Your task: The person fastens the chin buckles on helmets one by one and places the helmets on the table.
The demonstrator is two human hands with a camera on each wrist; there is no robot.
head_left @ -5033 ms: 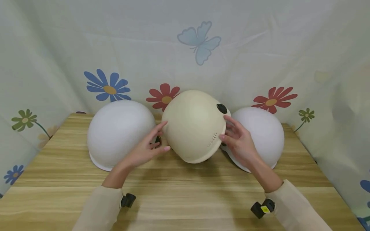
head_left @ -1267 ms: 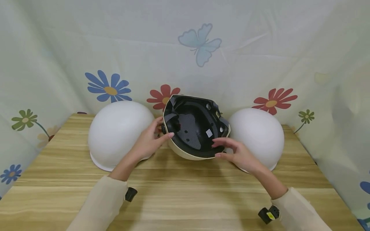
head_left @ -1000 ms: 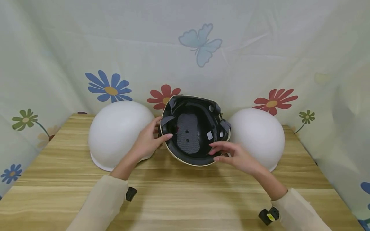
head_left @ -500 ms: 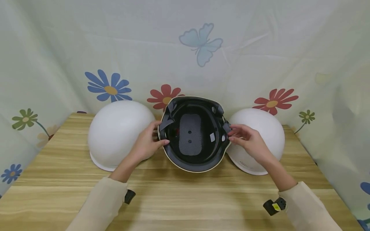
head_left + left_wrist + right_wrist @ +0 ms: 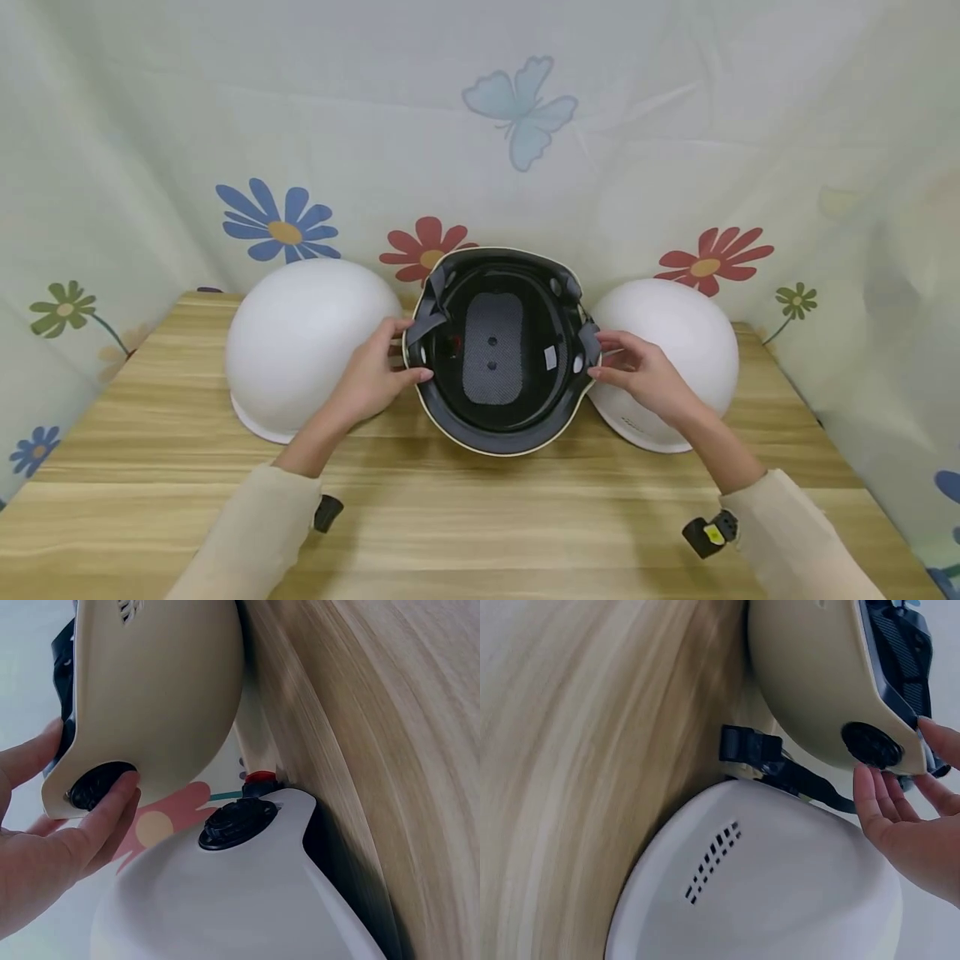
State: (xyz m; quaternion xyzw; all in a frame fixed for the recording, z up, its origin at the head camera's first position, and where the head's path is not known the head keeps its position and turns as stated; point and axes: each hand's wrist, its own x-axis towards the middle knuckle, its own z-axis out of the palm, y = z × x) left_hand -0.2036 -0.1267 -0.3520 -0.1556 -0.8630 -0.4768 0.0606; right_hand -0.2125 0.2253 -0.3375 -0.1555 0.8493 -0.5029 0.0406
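A cream helmet (image 5: pixel 495 417) is in the middle of the head view, its black padded inside facing me. My left hand (image 5: pixel 375 371) grips its left rim, thumb on the inner edge. In the left wrist view, fingers of that hand lie over a black round knob (image 5: pixel 94 787) on the shell. On the opposite side my right hand (image 5: pixel 645 371) pinches the rim beside a dark strap (image 5: pixel 588 340). The right wrist view shows its fingertips just below another black knob (image 5: pixel 871 745), thumb on the inner edge. Whether the helmet's underside touches the table is hidden.
One white helmet (image 5: pixel 307 333) sits dome up at the left, another white helmet (image 5: pixel 667 350) at the right. All are on a wood-grain table (image 5: pixel 480 525). Behind hangs a pale curtain (image 5: pixel 637 100) with printed flowers. A black buckle (image 5: pixel 739 744) lies by the right helmet.
Since the first frame the cream helmet has turned from its outer shell to its inside. My right hand has shifted from the lower rim up to the right side, and the helmet has levelled.
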